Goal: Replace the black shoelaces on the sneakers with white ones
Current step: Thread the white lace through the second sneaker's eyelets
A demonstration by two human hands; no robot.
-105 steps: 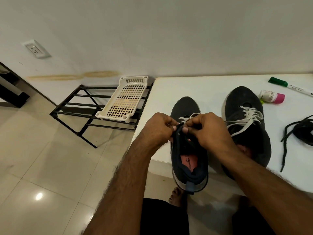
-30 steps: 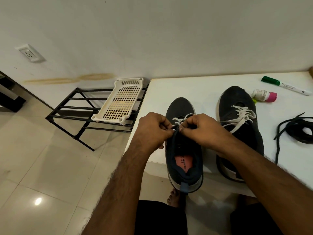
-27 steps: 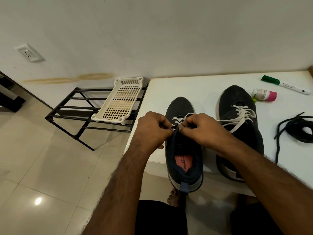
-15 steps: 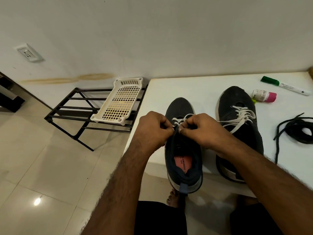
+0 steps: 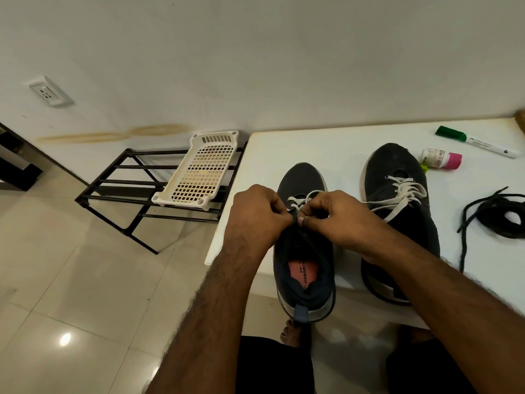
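Over the last few seconds very little has shifted: both hands were already bunched at the top of the left sneaker point(image 5: 304, 240) and they stay there, working the same spot. That suggests the person is on a fiddly step, probably feeding the white lace point(image 5: 298, 201) through one of the upper eyelets, and the lacing of this shoe is not yet finished.

The left hand point(image 5: 255, 216) has its fingers curled in, pinching at the edge of the tongue beside the eyelet row; the right hand point(image 5: 338, 216) is curled too, its fingertips pinching the lace right against the left hand's fingers. The exact eyelet is hidden behind the knuckles.

The left sneaker sits on the white table point(image 5: 312, 146) with its heel hanging over the near edge. It is dark, with a pink insole showing, and only a short run of white lace shows just beyond the hands. To its right stands the second sneaker point(image 5: 397, 211), already threaded in white with loose ends. Further right of that lies the removed black lace point(image 5: 500, 217) in a loose pile.
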